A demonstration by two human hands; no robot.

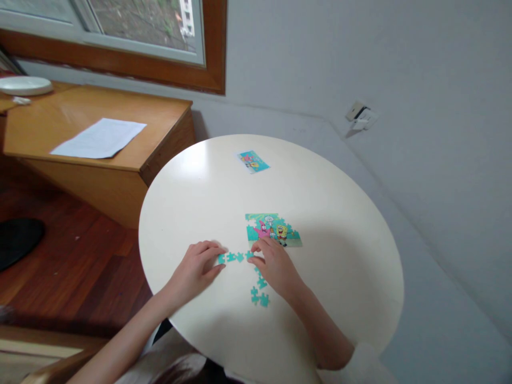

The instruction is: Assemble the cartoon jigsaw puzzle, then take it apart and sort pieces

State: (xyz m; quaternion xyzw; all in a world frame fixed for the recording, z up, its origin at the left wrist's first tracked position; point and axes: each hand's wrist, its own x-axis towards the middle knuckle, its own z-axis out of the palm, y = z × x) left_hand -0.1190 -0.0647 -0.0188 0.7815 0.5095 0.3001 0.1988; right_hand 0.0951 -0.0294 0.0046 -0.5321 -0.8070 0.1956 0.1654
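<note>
**Left hand (200, 264) and right hand (276, 265) set at opposite ends of a row of loose puzzle pieces (231, 257)**

My hands are apart from each other, palms low over the white counter (192, 202). My left forearm enters from the lower left; thumb and forefinger stand spread on either side of the end piece (222, 259). My right forearm comes from the lower right, a pale sleeve (360, 365) around the elbow, and the fingers point up and to the left. Its thumb and forefinger flank the piece at the right end of the row (249, 255). Whether either pair of fingertips is pressing on its piece, I cannot tell.

More turquoise pieces (262, 283) run down beside my right hand, which partly hides the uppermost; two others (264, 300) lie lowest, close together.

Just beyond my right fingers lies the partly assembled puzzle (273, 230), flat, its lower edge partly covered by my knuckles. Gaps are noted at its left edge and upper right corner. Its artwork is recognisable: SpongeBob in yellow, Patrick in pink, Squidward above. A small picture card (255, 161) in matching colours lies near the far rim, tilted relative to the puzzle.

On the wooden counter (164, 117) at left: one white sheet (100, 138), its contents too faint to read, and a round white object (24, 85).
</note>
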